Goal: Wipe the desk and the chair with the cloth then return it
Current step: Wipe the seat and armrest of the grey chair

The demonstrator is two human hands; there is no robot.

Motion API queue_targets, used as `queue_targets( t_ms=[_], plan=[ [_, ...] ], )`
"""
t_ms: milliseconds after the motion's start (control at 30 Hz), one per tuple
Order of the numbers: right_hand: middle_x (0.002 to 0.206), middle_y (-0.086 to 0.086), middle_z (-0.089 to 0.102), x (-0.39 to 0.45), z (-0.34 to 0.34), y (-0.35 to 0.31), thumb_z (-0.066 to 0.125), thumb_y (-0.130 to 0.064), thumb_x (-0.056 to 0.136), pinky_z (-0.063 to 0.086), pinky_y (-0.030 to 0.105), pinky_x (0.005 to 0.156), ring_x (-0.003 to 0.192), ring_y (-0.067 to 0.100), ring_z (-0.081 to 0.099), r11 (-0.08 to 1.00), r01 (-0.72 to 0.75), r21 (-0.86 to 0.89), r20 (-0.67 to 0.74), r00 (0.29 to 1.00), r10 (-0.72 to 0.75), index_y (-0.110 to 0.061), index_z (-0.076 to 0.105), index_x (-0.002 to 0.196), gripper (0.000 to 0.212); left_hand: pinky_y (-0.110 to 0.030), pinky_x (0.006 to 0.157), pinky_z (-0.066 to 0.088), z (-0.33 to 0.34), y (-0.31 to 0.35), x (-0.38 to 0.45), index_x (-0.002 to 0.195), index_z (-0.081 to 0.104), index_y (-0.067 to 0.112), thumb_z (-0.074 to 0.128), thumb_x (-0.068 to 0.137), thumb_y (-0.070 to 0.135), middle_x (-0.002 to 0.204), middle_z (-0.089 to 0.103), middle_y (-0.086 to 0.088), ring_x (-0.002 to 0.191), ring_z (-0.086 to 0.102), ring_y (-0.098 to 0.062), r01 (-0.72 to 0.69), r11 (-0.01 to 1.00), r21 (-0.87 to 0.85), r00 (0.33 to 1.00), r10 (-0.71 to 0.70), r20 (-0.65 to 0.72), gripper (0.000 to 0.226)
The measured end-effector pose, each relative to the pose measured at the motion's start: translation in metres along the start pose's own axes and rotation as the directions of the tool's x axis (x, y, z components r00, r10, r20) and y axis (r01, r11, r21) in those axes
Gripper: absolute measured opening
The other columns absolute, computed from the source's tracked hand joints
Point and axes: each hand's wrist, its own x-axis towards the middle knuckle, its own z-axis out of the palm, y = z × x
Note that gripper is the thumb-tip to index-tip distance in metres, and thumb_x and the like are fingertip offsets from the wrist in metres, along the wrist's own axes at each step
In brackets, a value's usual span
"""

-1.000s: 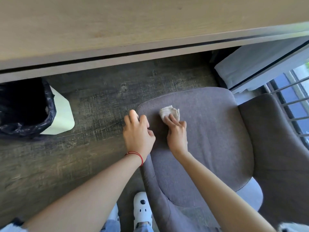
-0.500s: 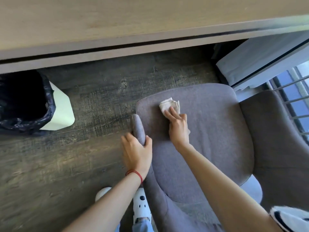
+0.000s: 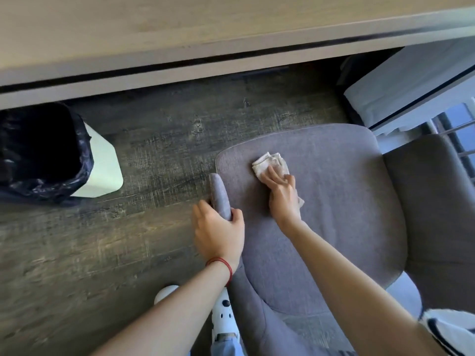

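A grey fabric chair [image 3: 334,214] stands below me, its seat facing up. A small off-white cloth [image 3: 270,163] lies bunched on the front left part of the seat. My right hand [image 3: 282,199] presses flat on the cloth, fingers spread over it. My left hand [image 3: 218,232], with a red string at the wrist, grips the chair's left armrest [image 3: 218,194]. The light wooden desk [image 3: 180,29] runs across the top of the view, its front edge above the chair.
A white bin [image 3: 100,165] lined with a black bag stands on the dark wood floor at the left, under the desk edge. White curtain fabric [image 3: 411,80] and a window railing are at the right. My white shoes [image 3: 223,314] stand beside the chair.
My left hand has slid back along the armrest towards me. My right hand and the cloth have shifted slightly right on the seat.
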Motion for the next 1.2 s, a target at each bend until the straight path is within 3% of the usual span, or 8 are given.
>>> queue_targets(
  t_ms=[267,400,567,633,733,900,1033,1200],
  plan=[
    [0.137,0.001,0.058,-0.036,-0.019,0.012,0.047,0.015,0.081,0.054,0.047,0.069,0.096,0.037,0.052,0.998,0.068,0.019,-0.089,0.994,-0.066,-0.022,0.065,0.12,0.057,-0.047,0.072,0.046,-0.001,0.0,-0.001,0.092,0.05,0.001,0.067,0.072,0.026,0.101,0.058,-0.022,0.094,0.058,-0.042,0.0,1.0,0.019,1.0,0.0,0.0,0.036],
    [0.151,-0.004,0.041,-0.002,0.003,-0.011,0.037,0.01,0.091,0.041,0.047,0.096,0.125,0.028,0.039,0.961,-0.242,0.135,-0.068,0.965,0.253,-0.031,0.052,0.134,0.062,-0.046,0.071,0.046,0.002,-0.003,0.002,0.091,0.05,0.001,0.066,0.071,0.027,0.101,0.058,-0.02,0.092,0.059,-0.042,-0.012,1.0,0.018,1.0,0.012,0.002,0.037],
    [0.144,0.001,0.051,-0.051,0.018,-0.032,0.045,-0.005,0.093,0.037,0.038,0.106,0.13,0.029,0.041,0.986,0.148,0.079,0.201,0.966,-0.161,-0.025,0.055,0.133,0.045,-0.047,0.08,0.046,-0.002,-0.002,0.002,0.099,0.051,-0.003,0.067,0.074,0.027,0.11,0.057,-0.023,0.102,0.057,-0.042,0.003,1.0,0.019,0.999,-0.004,0.052,0.042],
    [0.142,0.005,0.053,-0.069,-0.006,-0.019,0.043,0.003,0.088,0.04,0.036,0.104,0.129,0.028,0.044,0.988,0.051,0.146,0.258,0.962,-0.087,-0.022,0.058,0.13,0.051,-0.048,0.085,0.045,-0.01,0.0,0.0,0.104,0.05,-0.004,0.065,0.077,0.028,0.115,0.055,-0.025,0.107,0.055,-0.042,0.02,1.0,0.004,0.994,-0.02,0.11,0.044],
    [0.131,0.006,0.063,-0.102,-0.061,-0.003,0.043,0.008,0.084,0.049,0.038,0.093,0.115,0.03,0.06,0.952,-0.132,0.275,0.037,0.991,0.127,-0.021,0.066,0.119,0.051,-0.045,0.091,0.043,-0.033,0.0,-0.008,0.116,0.047,-0.005,0.062,0.081,0.035,0.124,0.05,-0.027,0.113,0.052,-0.042,-0.01,0.999,0.054,0.959,-0.006,0.283,0.055],
    [0.112,0.009,0.073,-0.169,-0.162,-0.005,0.053,-0.012,0.088,0.047,0.027,0.082,0.107,0.022,0.064,0.698,-0.429,0.573,0.005,0.854,0.521,-0.021,0.07,0.113,0.032,-0.044,0.097,0.041,-0.09,0.014,-0.043,0.119,0.053,0.004,0.063,0.08,0.035,0.129,0.046,-0.024,0.119,0.047,-0.041,-0.139,0.979,0.146,0.919,0.073,0.387,0.05],
    [0.108,0.002,0.074,-0.25,-0.22,-0.036,0.056,-0.027,0.087,0.052,0.034,0.089,0.101,0.018,0.065,0.47,-0.393,0.79,-0.038,0.735,0.677,-0.025,0.07,0.107,0.024,-0.034,0.094,0.043,-0.124,0.044,-0.098,0.111,0.062,0.008,0.061,0.084,0.019,0.119,0.063,-0.015,0.11,0.058,-0.031,-0.344,0.939,-0.003,0.743,0.274,0.611,0.03],
    [0.112,0.003,0.071,-0.381,-0.231,-0.085,0.051,-0.008,0.085,0.052,0.045,0.096,0.114,0.023,0.062,0.225,-0.123,0.967,-0.137,0.496,0.857,-0.025,0.068,0.108,0.034,-0.032,0.091,0.047,-0.153,0.06,-0.187,0.106,0.065,0.015,0.059,0.087,0.017,0.109,0.07,-0.007,0.105,0.062,-0.022,-0.67,0.713,-0.206,0.253,0.481,0.84,0.02]
  ],
)
